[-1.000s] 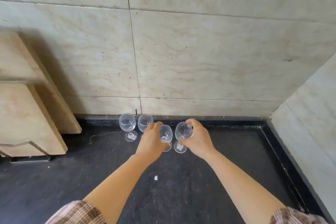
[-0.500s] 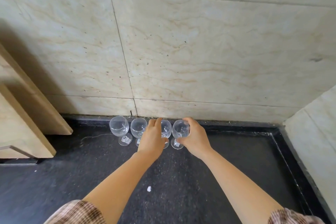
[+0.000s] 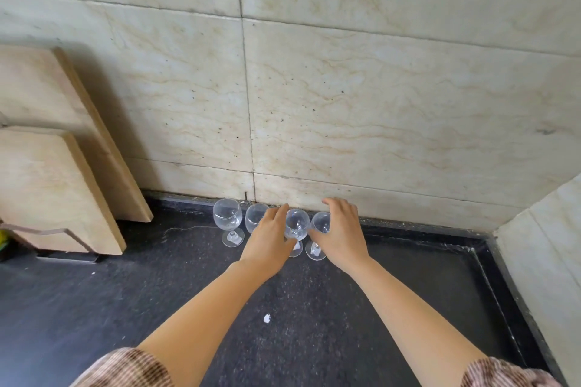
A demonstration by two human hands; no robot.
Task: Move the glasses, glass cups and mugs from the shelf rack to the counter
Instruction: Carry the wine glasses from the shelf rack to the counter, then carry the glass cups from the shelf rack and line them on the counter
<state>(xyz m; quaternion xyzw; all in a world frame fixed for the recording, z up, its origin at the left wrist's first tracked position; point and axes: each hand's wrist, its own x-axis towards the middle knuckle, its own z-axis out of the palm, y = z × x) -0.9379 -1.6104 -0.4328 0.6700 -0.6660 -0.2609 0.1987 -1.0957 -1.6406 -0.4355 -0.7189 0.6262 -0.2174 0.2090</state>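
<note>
Several clear stemmed glasses stand upright in a row on the dark speckled counter [image 3: 393, 286], close to the tiled wall. The leftmost glass [image 3: 227, 217] and the second glass [image 3: 254, 217] stand free. My left hand [image 3: 269, 240] rests against the left side of the third glass [image 3: 297, 223], fingers stretched out, and partly hides the second glass. My right hand [image 3: 342, 234] hovers over the right side of the fourth glass [image 3: 320, 225], fingers spread. Both glass feet sit flat on the counter.
Two pale wooden boards [image 3: 63, 173] lean against the wall at the left, on a metal stand. A small white speck [image 3: 267, 318] lies on the counter between my forearms. A raised black rim [image 3: 490, 280] and a side wall [image 3: 547, 261] close off the right.
Both hands carried the two glasses back toward the wall and set them in line with the other two. Their fingers have since spread apart from the bowls.
</note>
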